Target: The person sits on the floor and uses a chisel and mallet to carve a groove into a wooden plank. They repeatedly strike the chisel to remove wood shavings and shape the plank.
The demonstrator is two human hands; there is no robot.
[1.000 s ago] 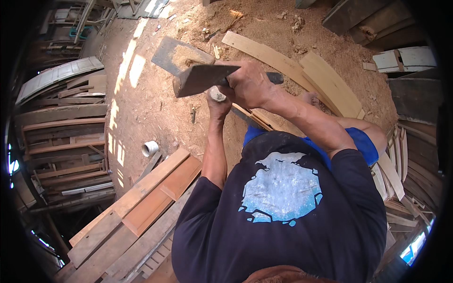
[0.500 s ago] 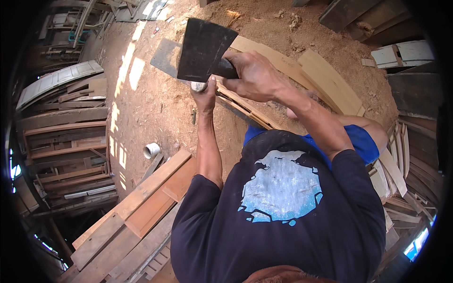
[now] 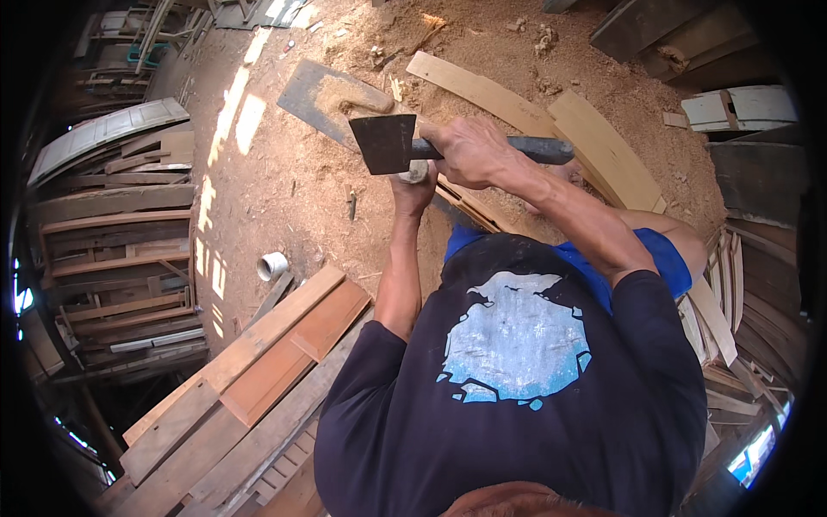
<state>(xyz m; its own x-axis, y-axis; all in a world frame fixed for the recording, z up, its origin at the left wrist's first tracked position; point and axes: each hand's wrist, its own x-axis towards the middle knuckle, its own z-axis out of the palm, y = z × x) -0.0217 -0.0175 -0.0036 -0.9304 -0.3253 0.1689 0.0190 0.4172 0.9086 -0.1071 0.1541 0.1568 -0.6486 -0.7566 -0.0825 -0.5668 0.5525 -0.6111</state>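
Observation:
My right hand (image 3: 472, 151) is wrapped round the handle of a hatchet (image 3: 383, 144) with a broad, flat black head. The dark handle sticks out to the right past my wrist. Just below the head, my left hand (image 3: 412, 196) is closed round an upright tool with a pale round butt, seemingly a chisel (image 3: 417, 171); its lower end is hidden. The hatchet head is close to that butt, and I cannot tell if they touch. Beneath my hands a grooved length of wood (image 3: 469, 205) runs toward my lap.
A grey board (image 3: 301, 86) strewn with sawdust lies ahead. Pale curved planks (image 3: 603, 155) rest on the sawdust-covered ground to the right. Stacked wooden panels (image 3: 284, 370) are at lower left, near a white cup-like container (image 3: 272, 265). Timber piles (image 3: 121, 233) line both sides.
The hatchet has come down from its raised position near the view toward the chisel's butt. My left hand has shifted slightly right and nearer to me with the chisel.

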